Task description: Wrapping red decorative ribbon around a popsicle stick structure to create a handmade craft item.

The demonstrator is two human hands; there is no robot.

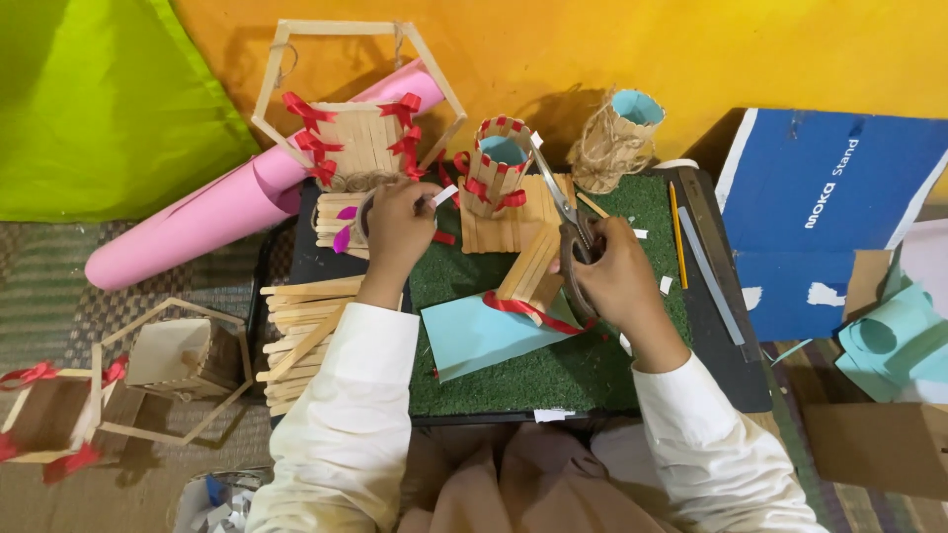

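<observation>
Scissors sit in the right hand, fingers through the handles, blades angled up-left toward the ribboned stick cup on the green mat. Just left, the left hand pinches a white strip, its other end close to the cup. A stick block with red ribbon lies right beside the right hand, on blue paper. The scissor handles are mostly buried in the grip; whatever lies under the left palm is hidden.
</observation>
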